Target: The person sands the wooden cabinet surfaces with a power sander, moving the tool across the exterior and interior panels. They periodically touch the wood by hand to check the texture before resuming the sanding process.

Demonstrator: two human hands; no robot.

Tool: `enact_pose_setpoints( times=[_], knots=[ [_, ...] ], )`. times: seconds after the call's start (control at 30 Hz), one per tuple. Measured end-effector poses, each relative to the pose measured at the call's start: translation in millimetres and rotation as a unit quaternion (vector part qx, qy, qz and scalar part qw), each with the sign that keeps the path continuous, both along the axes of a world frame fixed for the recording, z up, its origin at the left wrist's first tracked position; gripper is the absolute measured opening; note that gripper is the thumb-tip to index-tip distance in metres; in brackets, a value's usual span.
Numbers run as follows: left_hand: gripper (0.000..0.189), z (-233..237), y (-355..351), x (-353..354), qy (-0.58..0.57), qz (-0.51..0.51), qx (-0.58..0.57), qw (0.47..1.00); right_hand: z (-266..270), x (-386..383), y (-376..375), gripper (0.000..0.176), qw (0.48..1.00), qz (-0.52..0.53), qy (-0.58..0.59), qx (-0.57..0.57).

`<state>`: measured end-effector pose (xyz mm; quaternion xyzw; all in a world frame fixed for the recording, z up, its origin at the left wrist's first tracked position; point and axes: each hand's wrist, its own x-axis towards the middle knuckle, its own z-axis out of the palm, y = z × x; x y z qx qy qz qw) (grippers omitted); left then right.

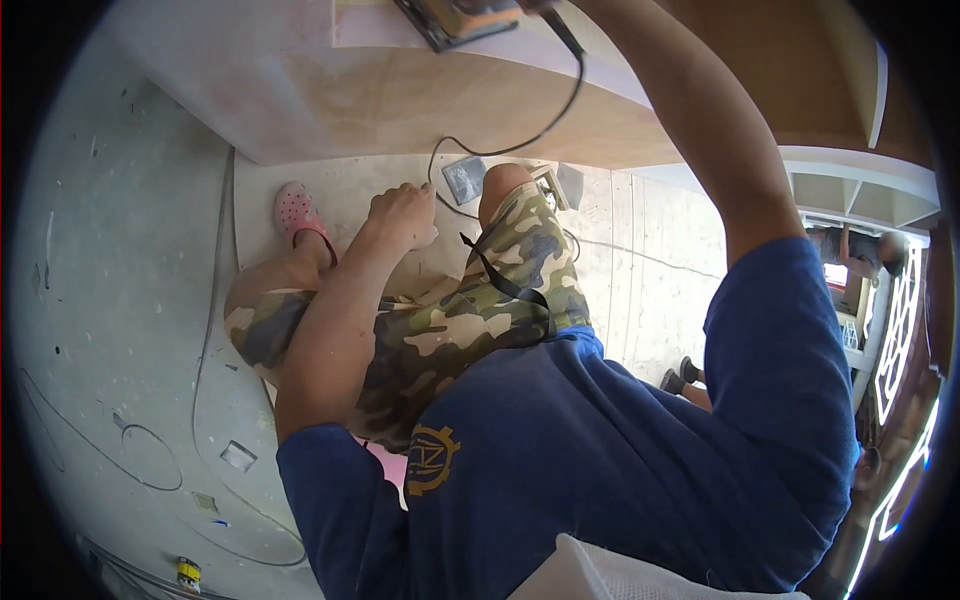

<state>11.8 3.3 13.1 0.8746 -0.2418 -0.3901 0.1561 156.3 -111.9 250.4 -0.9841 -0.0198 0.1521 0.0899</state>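
Note:
At the top edge, an orange and black electric sander [465, 18] lies with its pad against a pale wooden panel [400, 110]. My right hand [588, 5] is on the sander's rear end, mostly cut off by the frame. A dark power cord [548, 128] leaves the sander and loops down toward my left hand [403, 213]. That hand is closed, knuckles up, above my camouflage shorts [440, 340]. The cord passes at its fingers and seems held there, though the fingertips are partly hidden. Below the cord, a flat grey rectangular piece [464, 180] lies on the floor.
A cable [205, 340] runs along the grey floor at left, near a small yellow can [188, 573]. My foot in a pink clog [297, 208] rests near the panel. White shelving [850, 190] and another person [850, 250] are at right.

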Motion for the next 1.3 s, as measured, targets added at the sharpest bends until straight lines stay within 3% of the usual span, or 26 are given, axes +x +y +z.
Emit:
enact_pose_setpoints(
  times=[0.13, 0.23, 0.3, 0.37, 0.4, 0.47, 0.63, 0.7, 0.87, 1.0, 1.07, 1.13, 1.3],
  knots=[
    [0.066, 0.2, -2.8, -5.0, 0.005, -0.008, -0.001, 1.000, 2.0, -29.3, -34.1, 0.073, 0.999, 0.022, 0.004, 0.031],
    [0.065, -4.5, 0.7, -6.3, 0.002, -0.007, -0.004, 1.000, -2.6, -34.3, -44.0, 0.081, 0.997, -0.049, 0.020, -0.053],
    [0.063, -10.3, 1.2, -9.2, -0.001, -0.012, -0.005, 1.000, -4.1, -38.7, -55.1, 0.087, 0.993, 0.114, -0.035, -0.016],
    [0.036, -16.8, 2.9, -12.6, -0.045, 0.009, -0.026, 0.999, -20.6, -17.4, -67.8, 0.089, 0.981, 0.183, -0.048, -0.039],
    [0.036, -17.2, 4.2, -12.0, -0.045, 0.014, -0.025, 0.999, -23.2, -12.3, -61.9, 0.090, 0.965, 0.249, -0.059, -0.059],
    [0.059, -17.3, 6.2, -10.8, -0.019, 0.000, -0.008, 1.000, -22.1, -2.7, -51.2, 0.092, 0.964, 0.256, -0.038, -0.053],
    [0.058, -13.1, 14.0, -10.4, -0.024, 0.017, -0.011, 1.000, -13.0, 4.9, -15.5, 0.092, 0.938, 0.340, -0.059, -0.040],
    [0.057, -12.4, 13.2, -10.4, -0.027, 0.022, -0.015, 0.999, 12.3, -9.1, 21.4, 0.092, 0.991, 0.092, 0.056, -0.074],
    [0.054, -9.3, 10.1, -8.1, -0.030, 0.024, -0.031, 0.999, -0.4, 8.6, 22.0, 0.095, 0.993, 0.075, 0.015, -0.091],
    [0.053, -11.6, 9.8, -9.4, -0.028, 0.015, -0.032, 0.999, -6.2, 1.7, 4.0, 0.092, 0.985, 0.162, 0.034, -0.058],
    [0.053, -12.9, 7.8, -9.8, -0.034, 0.012, -0.033, 0.999, -14.9, 10.1, -8.9, 0.090, 0.939, 0.340, -0.031, -0.052],
    [0.053, -10.6, 4.8, -7.6, -0.030, 0.008, -0.027, 0.999, -14.2, 13.4, -0.8, 0.090, 0.949, 0.313, -0.006, -0.030],
    [0.053, -17.1, 7.8, -8.9, -0.038, 0.018, -0.031, 0.999, -21.9, 25.3, 14.2, 0.094, 0.917, 0.396, -0.025, -0.031]
  ],
)
